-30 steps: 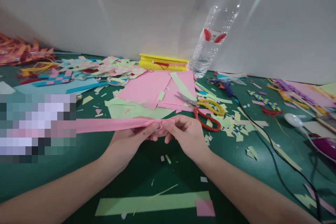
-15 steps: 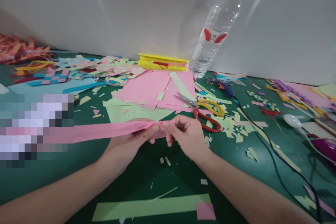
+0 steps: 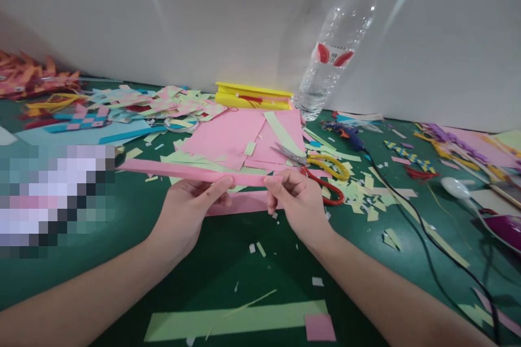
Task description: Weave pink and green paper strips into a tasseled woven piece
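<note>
A folded pink paper strip (image 3: 163, 168) stretches level between my hands and out past the left one, above the green table. My left hand (image 3: 197, 203) pinches it near the middle with thumb and fingers. At its right end, my right hand (image 3: 299, 198) pinches it between thumb and forefinger. Another stretch of pink paper (image 3: 244, 202) shows below and behind the hands; whether it is part of the same strip I cannot tell. Just beyond my right hand lie scissors (image 3: 309, 165) with one yellow and one red handle, blades apart, on pink paper sheets (image 3: 228, 135).
A tilted plastic bottle (image 3: 336, 54) leans by the wall. A glue gun (image 3: 345, 134) trails its black cord down the right side, near a white spoon (image 3: 456, 188). Paper scraps (image 3: 362, 195) litter the table. A green strip (image 3: 228, 321) lies in front. Blurred pixels cover something at left.
The pink strip's left part has risen and now looks narrower, its left end free in view. My hands have moved slightly apart, and pink paper now shows below them.
</note>
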{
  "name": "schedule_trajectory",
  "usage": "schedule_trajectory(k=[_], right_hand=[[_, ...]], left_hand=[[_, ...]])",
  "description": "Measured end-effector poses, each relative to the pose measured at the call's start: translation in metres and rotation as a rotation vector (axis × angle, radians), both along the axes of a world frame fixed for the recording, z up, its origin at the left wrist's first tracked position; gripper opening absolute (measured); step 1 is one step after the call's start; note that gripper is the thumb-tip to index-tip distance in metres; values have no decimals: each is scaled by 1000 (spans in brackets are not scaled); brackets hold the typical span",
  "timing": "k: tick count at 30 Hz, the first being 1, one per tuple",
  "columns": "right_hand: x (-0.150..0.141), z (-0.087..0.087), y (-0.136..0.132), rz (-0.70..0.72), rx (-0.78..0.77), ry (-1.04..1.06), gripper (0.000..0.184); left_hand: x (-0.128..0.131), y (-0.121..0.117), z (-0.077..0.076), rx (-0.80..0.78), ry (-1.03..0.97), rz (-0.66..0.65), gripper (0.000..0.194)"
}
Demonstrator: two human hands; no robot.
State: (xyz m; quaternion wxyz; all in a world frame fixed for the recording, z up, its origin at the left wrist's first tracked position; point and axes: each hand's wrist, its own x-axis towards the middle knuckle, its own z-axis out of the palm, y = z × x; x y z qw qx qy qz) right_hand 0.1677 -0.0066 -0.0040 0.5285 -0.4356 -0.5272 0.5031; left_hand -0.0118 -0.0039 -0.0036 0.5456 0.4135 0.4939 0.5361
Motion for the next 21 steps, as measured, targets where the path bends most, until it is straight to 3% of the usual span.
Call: schedule_trajectory(k=[6, 11, 16, 18, 21], right_hand=[[6, -3, 10, -73, 33, 92, 27], [11, -5, 18, -158, -23, 240, 33], [17, 0, 25, -273, 27, 320, 29], [16, 1, 23, -264, 37, 334, 28], [9, 0, 15, -137, 31, 345, 33]], left_hand=[[-4, 9, 1, 22, -112, 129, 19], [-10, 17, -1, 52, -187, 136, 17], [-13, 21, 0, 67, -207, 157, 18], [-11, 18, 1, 61, -201, 144, 18], [-6, 9, 3, 35, -151, 101, 17]])
